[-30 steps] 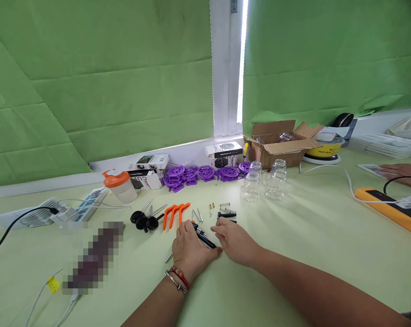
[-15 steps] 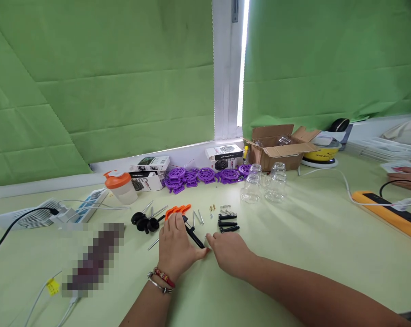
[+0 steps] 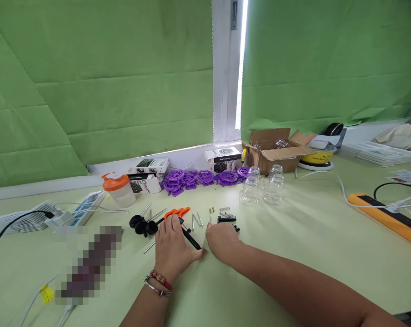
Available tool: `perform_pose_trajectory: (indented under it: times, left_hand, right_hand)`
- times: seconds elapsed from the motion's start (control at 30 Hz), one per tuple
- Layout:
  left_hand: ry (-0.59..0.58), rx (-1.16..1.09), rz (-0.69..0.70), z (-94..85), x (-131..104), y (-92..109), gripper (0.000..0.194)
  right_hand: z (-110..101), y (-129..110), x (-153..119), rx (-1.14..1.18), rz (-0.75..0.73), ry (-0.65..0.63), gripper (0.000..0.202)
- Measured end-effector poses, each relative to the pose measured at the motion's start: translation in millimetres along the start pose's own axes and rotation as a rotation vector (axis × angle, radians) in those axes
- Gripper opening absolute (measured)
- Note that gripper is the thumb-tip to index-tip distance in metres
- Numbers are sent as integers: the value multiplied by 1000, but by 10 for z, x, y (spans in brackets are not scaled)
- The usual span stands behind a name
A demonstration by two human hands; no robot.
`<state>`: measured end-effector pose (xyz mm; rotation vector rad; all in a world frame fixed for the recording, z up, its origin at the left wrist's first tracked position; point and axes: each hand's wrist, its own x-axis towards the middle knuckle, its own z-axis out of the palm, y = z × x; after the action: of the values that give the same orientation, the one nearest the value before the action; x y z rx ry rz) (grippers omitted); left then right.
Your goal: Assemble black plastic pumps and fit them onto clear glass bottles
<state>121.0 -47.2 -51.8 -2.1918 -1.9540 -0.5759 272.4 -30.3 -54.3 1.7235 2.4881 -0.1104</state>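
My left hand [image 3: 173,243] lies around a black plastic tube [image 3: 192,239], its thumb at the tube's near end and its fingers over the far part. My right hand [image 3: 223,240] is closed, fingertips down at the tiny silvery parts [image 3: 210,219]; I cannot make out what its fingers hold. Just beyond it lie metal springs [image 3: 227,215] and tiny brass parts [image 3: 211,210]. Black plastic pieces [image 3: 227,219] are partly covered by that hand. Metal pins [image 3: 197,220], orange plastic pieces [image 3: 178,212] and round black parts [image 3: 143,225] surround my left hand.
Purple plastic parts [image 3: 205,177] lie before small boxes [image 3: 144,183]. Glass jars [image 3: 273,188] stand near a cardboard box [image 3: 277,156]. An orange-lidded cup [image 3: 120,190] stands at left, a white power strip [image 3: 89,209] beside it. An orange power strip [image 3: 389,218] lies at right.
My right hand has moved forward, away from my left thumb, to the tiny silvery parts. My left hand keeps its hold on the tube. Another person's hand at right is out of view.
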Motion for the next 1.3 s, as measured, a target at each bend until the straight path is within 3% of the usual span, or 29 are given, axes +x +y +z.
perform_pose_trajectory:
  times: [0.17, 0.27, 0.33, 0.57, 0.7, 0.9, 1.07, 1.2, 1.3]
  left_hand:
    - [11, -17, -11, 6, -1, 7, 99]
    - [17, -35, -24, -6, -13, 49, 95]
    - [20, -41, -20, 3, -32, 96, 90]
    - [9, -67, -2, 181, -145, 258, 91]
    - [-44, -88, -17, 235, -163, 248, 91]
    - [-114, -36, -109, 169, -111, 193, 55]
    - [-134, 35, -99, 161, -73, 153, 51]
    - [-26, 74, -47, 165, -77, 160, 49]
    - [81, -18, 123, 168, -137, 249, 42]
  right_hand:
    - [-93, 2, -22, 32, 37, 19, 57]
    - [-104, 24, -184, 213, -65, 154, 27]
    - [-55, 48, -288, 419, -141, 222, 28]
    - [296, 202, -337, 897, -76, 33, 23]
    - [305, 323, -373, 938, -48, -5, 25]
    - [253, 611, -529, 873, -37, 61, 27]
    - [308, 867, -589, 983, -38, 60, 29]
    - [332, 946, -586, 1059, -37, 21, 24]
    - [322, 944, -575, 1106, -15, 16, 22]
